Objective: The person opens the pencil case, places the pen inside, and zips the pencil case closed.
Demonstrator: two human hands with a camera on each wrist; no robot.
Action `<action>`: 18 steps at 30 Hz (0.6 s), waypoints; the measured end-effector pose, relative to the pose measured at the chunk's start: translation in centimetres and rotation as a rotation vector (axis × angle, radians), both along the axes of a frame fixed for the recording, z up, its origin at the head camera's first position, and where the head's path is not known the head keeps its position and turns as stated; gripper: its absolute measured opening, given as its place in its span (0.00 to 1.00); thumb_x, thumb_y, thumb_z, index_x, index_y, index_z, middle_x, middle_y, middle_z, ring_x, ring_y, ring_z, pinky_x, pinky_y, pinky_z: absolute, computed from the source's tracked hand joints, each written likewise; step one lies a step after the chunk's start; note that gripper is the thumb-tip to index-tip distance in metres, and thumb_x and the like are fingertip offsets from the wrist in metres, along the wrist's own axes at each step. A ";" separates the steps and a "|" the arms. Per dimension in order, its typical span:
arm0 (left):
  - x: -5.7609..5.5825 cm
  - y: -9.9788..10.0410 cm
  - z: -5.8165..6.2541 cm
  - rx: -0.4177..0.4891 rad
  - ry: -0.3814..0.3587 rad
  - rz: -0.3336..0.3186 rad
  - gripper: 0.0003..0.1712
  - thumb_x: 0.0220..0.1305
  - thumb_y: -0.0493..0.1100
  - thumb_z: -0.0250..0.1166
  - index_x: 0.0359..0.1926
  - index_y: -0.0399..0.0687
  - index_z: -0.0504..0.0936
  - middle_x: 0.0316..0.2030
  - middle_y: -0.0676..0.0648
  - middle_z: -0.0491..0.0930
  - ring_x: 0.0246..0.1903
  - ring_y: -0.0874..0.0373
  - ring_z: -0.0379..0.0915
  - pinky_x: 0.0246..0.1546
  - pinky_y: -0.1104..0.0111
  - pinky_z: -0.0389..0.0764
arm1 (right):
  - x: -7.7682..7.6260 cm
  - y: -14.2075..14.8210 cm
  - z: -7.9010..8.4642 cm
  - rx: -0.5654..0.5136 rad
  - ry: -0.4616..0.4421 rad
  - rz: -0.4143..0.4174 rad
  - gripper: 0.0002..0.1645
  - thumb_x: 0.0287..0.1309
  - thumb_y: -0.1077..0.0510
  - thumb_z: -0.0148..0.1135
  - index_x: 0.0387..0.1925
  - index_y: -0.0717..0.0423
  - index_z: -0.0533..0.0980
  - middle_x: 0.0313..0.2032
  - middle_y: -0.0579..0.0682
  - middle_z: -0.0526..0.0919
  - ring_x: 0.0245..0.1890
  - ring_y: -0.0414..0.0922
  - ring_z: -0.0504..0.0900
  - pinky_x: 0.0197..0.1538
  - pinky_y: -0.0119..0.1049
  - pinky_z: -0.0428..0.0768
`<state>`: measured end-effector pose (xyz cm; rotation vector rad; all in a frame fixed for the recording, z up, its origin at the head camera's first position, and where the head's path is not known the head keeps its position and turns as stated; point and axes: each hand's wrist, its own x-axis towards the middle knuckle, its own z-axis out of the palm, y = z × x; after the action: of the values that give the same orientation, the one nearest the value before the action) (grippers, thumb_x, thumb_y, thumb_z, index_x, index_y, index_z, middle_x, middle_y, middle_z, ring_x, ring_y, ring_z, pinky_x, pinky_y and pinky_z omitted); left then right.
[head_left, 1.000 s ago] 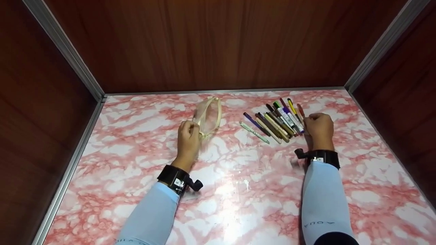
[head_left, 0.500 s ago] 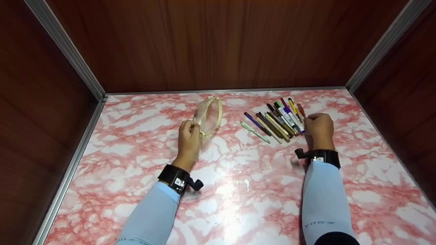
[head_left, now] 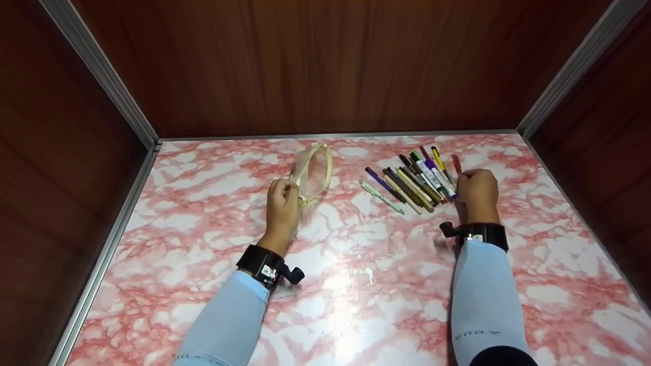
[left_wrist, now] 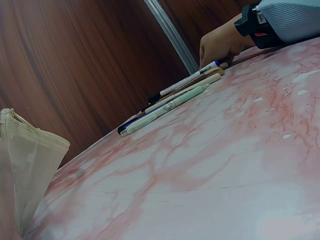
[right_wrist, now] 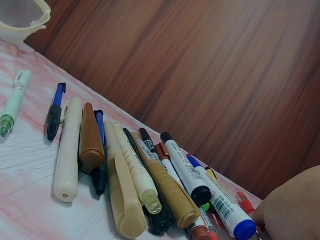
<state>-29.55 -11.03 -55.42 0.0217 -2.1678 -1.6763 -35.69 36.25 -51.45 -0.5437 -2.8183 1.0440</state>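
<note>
My left hand [head_left: 283, 203] pinches the near edge of a translucent pouch with a cream trim [head_left: 328, 170], whose mouth gapes toward the right. In the left wrist view the pouch [left_wrist: 32, 160] stands up from the table at the left. On the other side, my right hand [head_left: 477, 192] holds a red pen [head_left: 456, 163] at the right end of a group of pens and markers; its fingertips are hidden. A white marker with a blue cap [right_wrist: 227, 207] lies just beside that hand. The light green pen [head_left: 381, 197] lies at the group's left end.
Several pens and markers lie side by side, some overlapping, including a yellow one [head_left: 438, 157] and a dark blue pen [head_left: 385, 184]. The pink-and-white marbled table [head_left: 335, 264] is bordered by brown wood panels [head_left: 325, 66] and metal edge strips [head_left: 104, 264].
The red pen has shifted a little to the right, away from the yellow one, with my right hand. My left hand and the pouch have stayed nearly still.
</note>
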 end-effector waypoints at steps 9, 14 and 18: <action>0.1 0.0 0.1 -0.018 0.019 0.008 0.10 0.82 0.39 0.58 0.43 0.38 0.81 0.46 0.40 0.77 0.49 0.49 0.75 0.51 0.63 0.79 | -0.4 0.0 0.2 -0.032 0.027 -0.085 0.28 0.85 0.56 0.48 0.71 0.63 0.83 0.70 0.66 0.85 0.73 0.63 0.82 0.79 0.58 0.77; 0.1 0.0 0.1 -0.026 0.012 0.020 0.10 0.81 0.39 0.59 0.43 0.38 0.82 0.46 0.40 0.77 0.49 0.48 0.76 0.52 0.61 0.79 | -0.5 -0.1 0.5 -0.122 0.020 -0.109 0.29 0.87 0.57 0.44 0.76 0.64 0.78 0.72 0.68 0.83 0.73 0.62 0.81 0.79 0.55 0.77; 0.1 0.0 0.1 -0.016 -0.013 0.031 0.10 0.81 0.40 0.59 0.43 0.38 0.82 0.46 0.41 0.76 0.47 0.49 0.77 0.51 0.62 0.80 | -0.6 -0.2 0.6 -0.163 0.046 -0.119 0.30 0.89 0.56 0.42 0.77 0.62 0.77 0.72 0.67 0.83 0.71 0.60 0.82 0.74 0.51 0.81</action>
<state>-29.48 -11.05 -55.31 0.0618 -2.1788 -1.6457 -36.24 36.00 -50.82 -0.6842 -2.6393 1.2514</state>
